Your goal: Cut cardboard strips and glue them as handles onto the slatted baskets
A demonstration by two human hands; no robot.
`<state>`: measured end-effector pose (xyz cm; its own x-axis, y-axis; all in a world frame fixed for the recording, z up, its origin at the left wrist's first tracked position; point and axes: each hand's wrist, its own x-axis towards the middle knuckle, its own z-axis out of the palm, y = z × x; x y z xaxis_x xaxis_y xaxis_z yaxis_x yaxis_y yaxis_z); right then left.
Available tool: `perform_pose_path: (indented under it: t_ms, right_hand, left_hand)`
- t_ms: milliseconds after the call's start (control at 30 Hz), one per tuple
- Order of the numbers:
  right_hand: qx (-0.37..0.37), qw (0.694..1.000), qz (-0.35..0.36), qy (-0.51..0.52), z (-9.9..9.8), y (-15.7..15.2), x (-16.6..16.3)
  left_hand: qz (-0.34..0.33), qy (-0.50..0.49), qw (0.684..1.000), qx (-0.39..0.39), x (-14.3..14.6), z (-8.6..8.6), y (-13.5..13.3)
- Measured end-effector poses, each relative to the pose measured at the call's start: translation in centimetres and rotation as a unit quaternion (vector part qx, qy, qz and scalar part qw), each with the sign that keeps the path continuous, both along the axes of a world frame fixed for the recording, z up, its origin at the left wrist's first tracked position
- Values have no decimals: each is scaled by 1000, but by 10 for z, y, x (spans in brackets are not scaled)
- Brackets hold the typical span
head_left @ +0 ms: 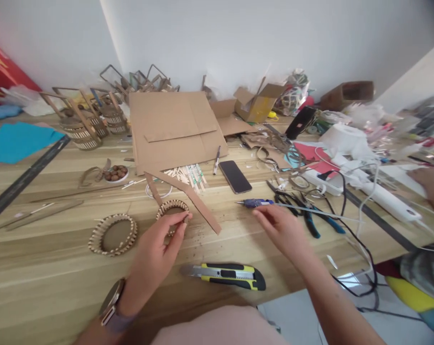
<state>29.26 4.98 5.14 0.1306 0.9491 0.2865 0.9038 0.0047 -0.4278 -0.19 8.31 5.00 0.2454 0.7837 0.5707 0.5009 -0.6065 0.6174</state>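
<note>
A small stick ring (172,211), a round band of short pale wooden sticks set side by side around a cardboard core, stood tilted on the wooden table, pinched at its near right edge; a long cardboard strip lay just behind it; a blue glue gun (255,203) lay flat on its side to the right, well apart from the ring; its metal nozzle pointed left, and its thin cord trailed away to the right.

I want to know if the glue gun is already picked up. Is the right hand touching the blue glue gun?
Apart. The head view shows the right hand just below the blue glue gun, with a strip of bare table between the fingertips and the gun.
</note>
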Motion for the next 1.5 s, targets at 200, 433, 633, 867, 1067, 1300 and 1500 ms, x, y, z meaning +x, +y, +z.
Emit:
perform_pose_path:
  t_ms: [200, 433, 633, 867, 1067, 1300, 1500]
  right_hand:
    - [-27, 993, -116, -19, 4, -13, 41]
    - [-89, 996, 16, 18, -4, -14, 18]
    - [-111, 994, 6, -2, -10, -11, 18]
    - [-112, 989, -81, -49, -14, -10, 39]
    - [-120, 978, -151, -83, -9, -9, 69]
    - [-142, 970, -153, -126, -4, 28, 124]
    - [-193, 970, -68, -129, -17, 66, 148]
  left_hand:
    - [3, 5, 1000, 6, 1, 0, 1]
    - [1, 5, 1000, 7, 3, 1, 2]
    - [2, 4, 1000, 9, 5, 2, 4]
    - [3, 9, 1000, 20, 5, 2, 3]
    - [5, 10, 1000, 16, 4, 0, 4]
    - [12, 11, 1000, 6, 6, 3, 5]
    - [7, 6, 1000, -20, 8, 5, 5]
